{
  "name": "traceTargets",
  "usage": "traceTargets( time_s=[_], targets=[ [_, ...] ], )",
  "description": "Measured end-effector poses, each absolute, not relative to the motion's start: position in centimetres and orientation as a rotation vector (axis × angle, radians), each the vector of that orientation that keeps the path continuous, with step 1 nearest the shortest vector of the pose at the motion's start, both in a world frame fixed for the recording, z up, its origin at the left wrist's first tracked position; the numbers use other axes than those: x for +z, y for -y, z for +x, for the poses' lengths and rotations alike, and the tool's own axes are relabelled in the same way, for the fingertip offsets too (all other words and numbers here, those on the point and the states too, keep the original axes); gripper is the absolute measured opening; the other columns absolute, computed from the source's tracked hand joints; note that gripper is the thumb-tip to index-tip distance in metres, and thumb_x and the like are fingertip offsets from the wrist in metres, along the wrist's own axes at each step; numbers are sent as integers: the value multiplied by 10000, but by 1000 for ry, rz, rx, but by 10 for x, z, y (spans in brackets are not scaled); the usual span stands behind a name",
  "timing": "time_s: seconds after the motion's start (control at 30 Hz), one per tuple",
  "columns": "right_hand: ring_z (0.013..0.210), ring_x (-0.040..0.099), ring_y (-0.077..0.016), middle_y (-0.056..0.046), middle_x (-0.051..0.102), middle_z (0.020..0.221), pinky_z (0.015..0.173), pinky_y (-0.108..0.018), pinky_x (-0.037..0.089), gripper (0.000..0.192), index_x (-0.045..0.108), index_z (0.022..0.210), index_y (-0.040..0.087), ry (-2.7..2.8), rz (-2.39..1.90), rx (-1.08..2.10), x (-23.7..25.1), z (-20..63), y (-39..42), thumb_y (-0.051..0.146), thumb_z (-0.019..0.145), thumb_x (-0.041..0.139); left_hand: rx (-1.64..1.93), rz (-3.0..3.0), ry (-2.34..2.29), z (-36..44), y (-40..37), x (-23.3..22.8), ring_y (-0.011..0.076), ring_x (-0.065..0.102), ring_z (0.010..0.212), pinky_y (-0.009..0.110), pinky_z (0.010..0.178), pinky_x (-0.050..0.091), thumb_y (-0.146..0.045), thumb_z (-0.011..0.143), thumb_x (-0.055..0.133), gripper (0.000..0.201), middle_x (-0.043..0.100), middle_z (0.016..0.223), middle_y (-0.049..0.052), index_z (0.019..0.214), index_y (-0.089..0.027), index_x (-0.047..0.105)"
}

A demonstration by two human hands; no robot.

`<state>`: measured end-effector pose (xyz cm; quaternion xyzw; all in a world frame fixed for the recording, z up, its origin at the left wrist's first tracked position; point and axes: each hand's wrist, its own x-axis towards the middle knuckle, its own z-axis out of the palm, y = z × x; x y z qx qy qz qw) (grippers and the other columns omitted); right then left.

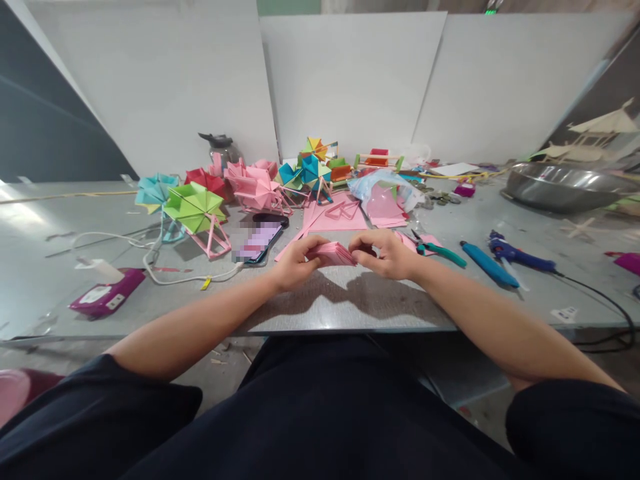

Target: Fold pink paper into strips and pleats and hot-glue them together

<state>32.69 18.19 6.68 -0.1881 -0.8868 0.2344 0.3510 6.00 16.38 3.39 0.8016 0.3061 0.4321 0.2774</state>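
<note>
A small stack of folded pink paper [332, 253] is held just above the table's front part. My left hand [295, 264] is closed on the stack's left end, thumb in front and fingers behind. At the right end, my right hand [383, 255] has its fingers curled, the thumb and fingertips pinching at the paper's edge. Behind the hands lie flat pink sheets [327, 219] with pink triangular frames [342, 211] on them. Pliers with green handles [443, 253] rest to the right of my right hand.
Left of my hands are a phone [260, 241], a purple power strip [107, 293] with a white cable, and folded paper wheels [194, 208] on stands. On the right lie a blue tool [489, 264], a glue gun [520, 253] with its cord, and a metal bowl [565, 187].
</note>
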Motion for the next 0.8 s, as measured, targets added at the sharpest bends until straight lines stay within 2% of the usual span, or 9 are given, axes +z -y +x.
traceTargets(
  time_s=[0.13,0.3,0.43,0.57,0.63,0.73,0.8],
  targets=[
    [619,583,-138,-7,658,700,597,-274,462,263,665,871,193,2273,-557,770,65,322,-181,398,1034,656,1170,2187,-827,61,-163,34,188,689,917,336,870,574,-165,904,671,191,730,971,33,1089,-186,713],
    [618,611,-144,-6,658,708,603,-281,482,317,647,891,194,2223,-570,993,60,319,-183,480,1020,696,1167,2168,-812,62,-161,35,190,681,899,344,856,576,-230,933,700,141,734,966,44,1065,-183,715],
    [614,603,-139,-1,647,719,600,-282,483,380,637,888,196,2213,-555,1050,59,319,-185,546,1014,711,1154,2125,-816,61,-160,36,202,665,879,365,832,574,-266,916,740,168,732,961,58,1058,-178,722],
    [632,598,-138,-2,641,718,610,-278,483,438,651,929,194,2228,-547,933,60,321,-183,610,1065,630,1162,2083,-809,61,-160,38,199,651,879,345,808,550,-295,898,742,211,709,953,47,1073,-181,711],
    [663,604,-137,-14,667,779,625,-276,487,462,668,1021,190,2236,-502,821,60,321,-182,644,1076,597,1221,2052,-782,62,-161,38,194,644,877,327,792,535,-332,912,743,242,702,965,50,1094,-180,693],
    [689,585,-131,-38,707,913,631,-277,476,502,669,1180,189,2242,-434,584,55,319,-181,663,1018,688,1348,2022,-706,64,-161,37,186,637,872,318,794,530,-411,967,728,288,709,1002,65,1125,-179,660],
    [670,553,-127,-32,707,910,629,-281,452,439,670,1163,198,2223,-433,390,51,317,-181,606,1011,726,1386,2064,-670,65,-161,36,176,623,845,314,785,524,-436,998,707,289,709,992,63,1121,-181,649]
  ],
)
